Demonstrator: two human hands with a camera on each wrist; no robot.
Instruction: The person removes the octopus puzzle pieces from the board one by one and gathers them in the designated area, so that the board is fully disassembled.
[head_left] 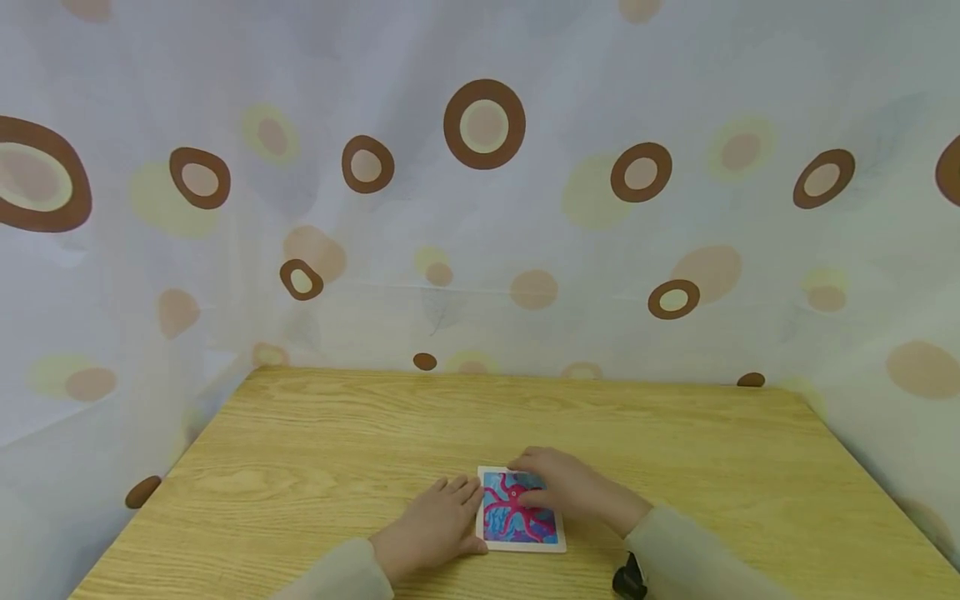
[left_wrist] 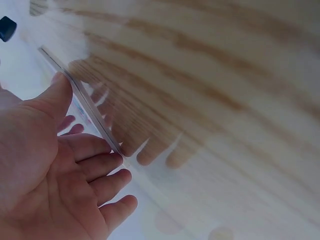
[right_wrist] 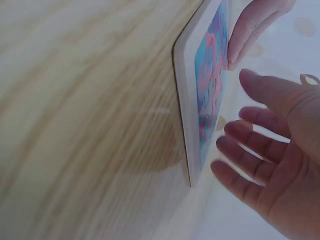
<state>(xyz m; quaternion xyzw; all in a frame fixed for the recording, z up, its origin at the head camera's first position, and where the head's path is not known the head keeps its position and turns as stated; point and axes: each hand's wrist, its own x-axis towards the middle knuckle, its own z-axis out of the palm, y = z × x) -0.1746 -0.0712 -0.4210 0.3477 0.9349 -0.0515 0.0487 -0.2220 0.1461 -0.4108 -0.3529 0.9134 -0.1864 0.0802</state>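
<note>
A flat square picture board (head_left: pixel 517 542) with a white border, showing a pink octopus on blue, lies on the wooden table. My left hand (head_left: pixel 438 523) rests along its left edge. In the left wrist view the thumb (left_wrist: pixel 62 92) and nearest fingertips touch that edge, with the palm turned toward the camera. Over the board's upper right part is my right hand (head_left: pixel 573 487). The right wrist view shows its thumb and fingers (right_wrist: pixel 250 155) spread and slightly bent, apart from the picture, holding nothing. The board's upper right corner is hidden by this hand in the head view.
The wood-grain table (head_left: pixel 337 433) extends around the board on all sides. A white curtain (head_left: pixel 420 317) with brown rings and pale dots encloses the back and both sides. A small black object (head_left: pixel 630 577) sits by the right sleeve.
</note>
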